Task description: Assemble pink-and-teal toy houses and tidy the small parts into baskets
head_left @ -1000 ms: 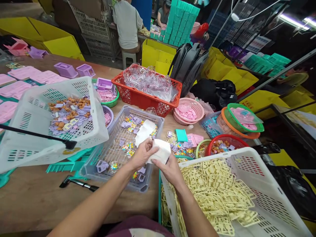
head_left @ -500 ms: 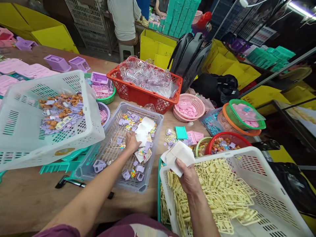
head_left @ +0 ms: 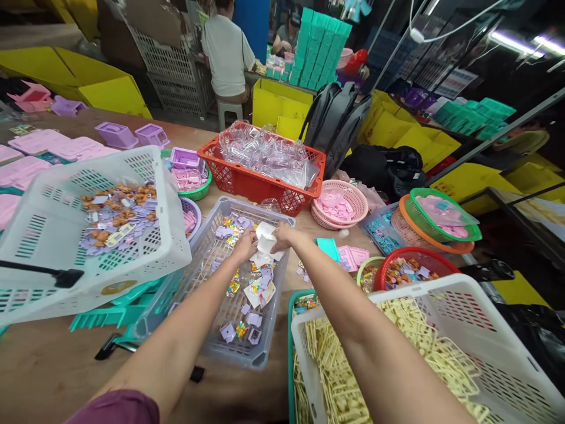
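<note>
Both my hands are over the upper part of a grey-blue plastic tray (head_left: pixel 269 347). My left hand (head_left: pixel 245 245) has its fingers closed at the left edge of some white papers (head_left: pixel 265 240). At their right edge, my right hand (head_left: pixel 283 237) has its fingers closed on the papers. Below the hands, small lilac parts (head_left: pixel 253 318), bright multicoloured beads (head_left: pixel 241 329) and a printed card (head_left: pixel 259 292) lie in the tray.
A white basket (head_left: pixel 176 235) of brown and lilac parts stands left. A red basket (head_left: pixel 247 185) holds clear plastic pieces behind the tray. At right are a white basket (head_left: pixel 498 330) with cream frames and a red bowl (head_left: pixel 379 274). A person (head_left: pixel 226 56) sits in back.
My right hand has moved from above the cream frames to the tray, bringing its white papers beside my left hand. My left hand has shifted slightly up and right. The camera view has shifted slightly.
</note>
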`<state>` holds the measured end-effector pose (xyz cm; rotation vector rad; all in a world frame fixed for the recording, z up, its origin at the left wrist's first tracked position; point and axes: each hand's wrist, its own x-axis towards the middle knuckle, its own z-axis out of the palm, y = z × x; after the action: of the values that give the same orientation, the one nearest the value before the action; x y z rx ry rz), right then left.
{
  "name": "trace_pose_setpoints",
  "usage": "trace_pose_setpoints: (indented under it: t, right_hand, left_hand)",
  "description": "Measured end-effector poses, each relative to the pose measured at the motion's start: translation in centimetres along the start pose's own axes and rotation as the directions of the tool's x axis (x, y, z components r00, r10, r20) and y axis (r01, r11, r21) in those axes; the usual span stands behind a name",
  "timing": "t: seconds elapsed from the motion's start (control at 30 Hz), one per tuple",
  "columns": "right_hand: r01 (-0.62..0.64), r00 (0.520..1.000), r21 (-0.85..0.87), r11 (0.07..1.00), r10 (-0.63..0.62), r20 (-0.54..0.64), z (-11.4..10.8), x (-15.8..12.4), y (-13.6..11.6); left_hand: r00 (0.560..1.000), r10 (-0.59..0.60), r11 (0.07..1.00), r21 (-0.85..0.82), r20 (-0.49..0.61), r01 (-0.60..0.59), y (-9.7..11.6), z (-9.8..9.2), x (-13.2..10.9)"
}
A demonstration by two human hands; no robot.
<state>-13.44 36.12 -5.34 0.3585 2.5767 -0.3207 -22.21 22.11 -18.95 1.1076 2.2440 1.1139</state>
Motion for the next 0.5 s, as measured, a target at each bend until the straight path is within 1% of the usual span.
trace_pose_setpoints:
  t: [0.07, 0.17, 0.3, 0.43, 0.5]
  right_hand:
    - [-0.030, 0.999, -0.079, 0.996, 0.032, 0.026, 0.7, 2.0, 0.1]
    - [-0.034, 0.998, -0.162, 0.986, 0.043, 0.053, 1.6, 3.7, 0.7]
    - [-0.022, 0.998, -0.213, 0.977, 0.034, 0.051, 2.3, 4.1, 1.6]
    - [0.028, 1.000, -0.197, 0.980, -0.025, 0.013, 2.7, 3.8, 1.9]
    - [0.051, 0.999, -0.187, 0.981, -0.047, 0.025, 2.9, 4.0, 1.8]
  left_hand:
    - [0.999, 0.034, 0.999, -0.005, 0.024, -0.033, -0.4, -0.1, 1.0]
    - [0.997, 0.057, 0.998, -0.030, 0.055, -0.055, -1.2, -0.1, 2.0]
    - [0.993, 0.037, 0.995, -0.094, 0.110, -0.027, -2.2, 0.2, 2.1]
    - [0.990, -0.004, 0.983, -0.181, 0.141, 0.029, -3.0, 0.5, 1.6]
    - [0.988, -0.018, 0.968, -0.245, 0.152, 0.055, -3.2, 0.5, 1.4]
